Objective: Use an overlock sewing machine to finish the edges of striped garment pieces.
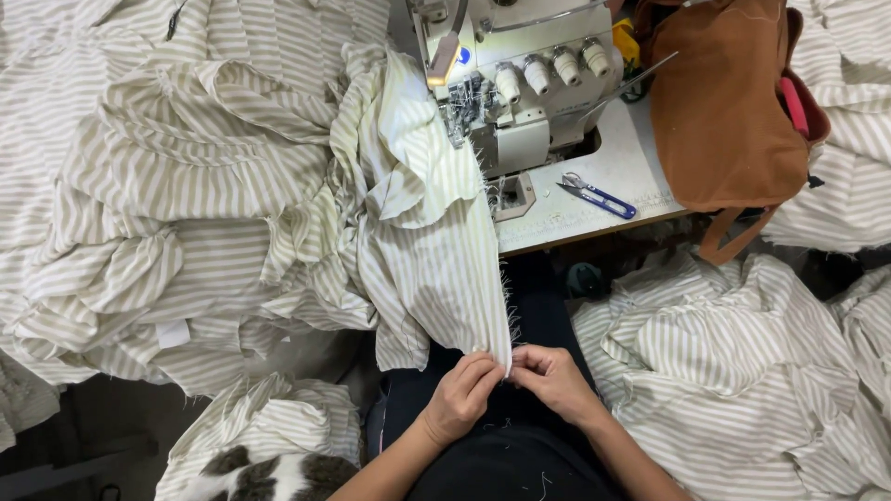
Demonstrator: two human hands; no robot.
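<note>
A beige-and-white striped garment (436, 250) runs from the needle area of a white overlock sewing machine (515, 88) down to my lap. Its frayed right edge hangs straight toward me. My left hand (461, 394) and my right hand (554, 378) meet at the lower end of that edge, both pinching the fabric between fingertips. The two hands touch each other just above my dark trousers.
Heaps of the same striped cloth (167, 195) fill the left side, and more lies at the right (742, 371). Blue-handled thread snips (599, 196) lie on the machine table (622, 167). A brown bag (729, 102) sits at its right end. A furry animal (264, 475) rests at bottom left.
</note>
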